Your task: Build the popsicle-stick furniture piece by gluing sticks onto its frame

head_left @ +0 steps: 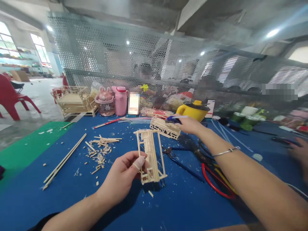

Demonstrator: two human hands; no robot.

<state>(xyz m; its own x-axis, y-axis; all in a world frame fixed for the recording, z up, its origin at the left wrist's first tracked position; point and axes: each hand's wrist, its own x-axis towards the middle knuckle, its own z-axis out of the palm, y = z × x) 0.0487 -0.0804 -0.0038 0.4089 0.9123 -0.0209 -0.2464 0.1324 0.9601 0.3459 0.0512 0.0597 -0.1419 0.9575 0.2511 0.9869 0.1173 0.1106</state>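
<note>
My left hand (131,168) grips a small frame model (150,157) built of pale wooden sticks, held tilted above the blue table. Its thumb, wrapped in a whitish covering, presses on the model's left side. My right hand (191,123) reaches to the back, closed around a dark blue glue gun (173,119) with a clear stick jutting from it; the fingers are partly hidden. Just below that tool lies a second wooden stick model (165,127). Blue-handled pliers (183,162) rest right of the held model, beside red-handled scissors (214,183).
Cut stick pieces (101,152) and two long sticks (64,160) lie left. Behind stand a larger wooden stick model (74,99), a pink bottle (120,101), a phone (133,103) and a yellow pot (194,110). A perforated metal screen (108,57) rises beyond. Another person's hand (299,149) is far right.
</note>
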